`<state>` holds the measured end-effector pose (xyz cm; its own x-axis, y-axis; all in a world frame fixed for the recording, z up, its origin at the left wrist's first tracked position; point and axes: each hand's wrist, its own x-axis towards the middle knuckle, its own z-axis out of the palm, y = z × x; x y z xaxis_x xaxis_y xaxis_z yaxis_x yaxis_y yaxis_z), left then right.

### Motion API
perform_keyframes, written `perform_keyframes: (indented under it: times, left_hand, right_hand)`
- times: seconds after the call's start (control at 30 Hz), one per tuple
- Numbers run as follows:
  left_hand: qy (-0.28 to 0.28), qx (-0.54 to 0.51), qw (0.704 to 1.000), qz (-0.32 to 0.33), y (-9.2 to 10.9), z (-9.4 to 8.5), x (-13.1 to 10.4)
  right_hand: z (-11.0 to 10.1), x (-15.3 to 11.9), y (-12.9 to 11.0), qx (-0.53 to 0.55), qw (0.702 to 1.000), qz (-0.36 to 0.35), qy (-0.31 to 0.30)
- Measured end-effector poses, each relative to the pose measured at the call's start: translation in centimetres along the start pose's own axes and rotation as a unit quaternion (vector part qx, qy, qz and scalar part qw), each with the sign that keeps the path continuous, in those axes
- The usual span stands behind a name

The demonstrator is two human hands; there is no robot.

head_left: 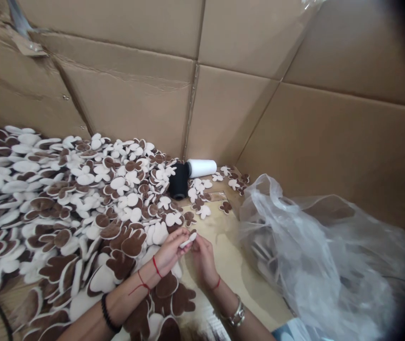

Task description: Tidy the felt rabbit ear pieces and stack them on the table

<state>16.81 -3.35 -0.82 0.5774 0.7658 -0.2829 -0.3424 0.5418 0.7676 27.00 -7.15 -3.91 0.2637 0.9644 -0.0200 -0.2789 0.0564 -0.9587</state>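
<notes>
My left hand is closed on a small brown-and-white plush cutout, gripping it between thumb and fingers. Close beside it, my right hand has its fingertips pinched together at the right edge of the same piece. Whether the right fingers hold the cutout itself or something finer, such as a thread, is too small to make out. A large heap of similar plush cutouts, brown on one side and white on the other, spreads to the left and under my left forearm.
Behind the hands lie a black thread cone and a white thread cone, with several loose cutouts near them. On the right, a translucent plastic bag contains more pieces. Tall cardboard walls enclose the back and right.
</notes>
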Motion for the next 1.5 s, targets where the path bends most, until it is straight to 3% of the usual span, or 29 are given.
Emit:
perform_keyframes:
  times: [0.1,0.2,0.3,0.4,0.5,0.57,0.67,0.77,0.87,0.97,1.17,1.5]
  left_hand:
    - [0.002,-0.069,0.997,-0.027,0.1,0.4,-0.2]
    - [-0.005,-0.045,0.999,-0.006,0.8,0.4,-0.6]
    - [-0.034,0.079,0.996,0.025,1.9,0.3,-1.2]
    - [-0.058,0.189,0.980,0.026,3.1,0.3,-1.5]
    - [-0.042,0.227,0.973,0.014,3.7,0.5,-1.7]
    - [-0.041,0.210,0.977,-0.013,4.2,1.0,-2.5]
    - [-0.106,0.160,0.978,-0.082,5.3,2.2,-5.0]
    - [-0.169,0.201,0.962,-0.077,6.8,3.1,-7.3]
    - [-0.102,0.286,0.952,0.036,7.3,2.8,-7.1]
    - [-0.028,0.361,0.924,0.124,6.3,1.2,-4.6]
    - [-0.006,0.374,0.920,0.114,3.0,-1.6,-0.8]
    - [-0.029,0.352,0.930,0.102,1.7,-2.1,0.1]
  right_hand:
    - [0.1,-0.8,-0.3,-0.079,0.995,-0.051,0.044]
    - [-0.5,-1.2,-0.8,-0.231,0.957,-0.172,0.030]
    - [-1.3,-1.1,-1.0,-0.344,0.887,-0.309,-0.017]
    - [-1.8,-0.6,-0.9,-0.443,0.795,-0.409,-0.057]
    - [-2.0,-0.3,-0.6,-0.512,0.727,-0.456,-0.048]
    - [-2.2,-0.2,-0.6,-0.535,0.709,-0.458,-0.042]
    - [-2.9,0.2,-1.2,-0.527,0.741,-0.416,-0.009]
    - [-3.7,0.8,-2.3,-0.457,0.830,-0.318,0.047]
    - [-3.8,1.2,-2.9,-0.319,0.928,-0.181,0.064]
    - [-3.2,1.1,-2.4,-0.183,0.979,-0.085,0.025]
    - [-2.5,0.6,-1.2,-0.076,0.996,-0.011,-0.041]
    - [-2.5,0.7,-2.3,-0.130,0.991,0.006,-0.026]
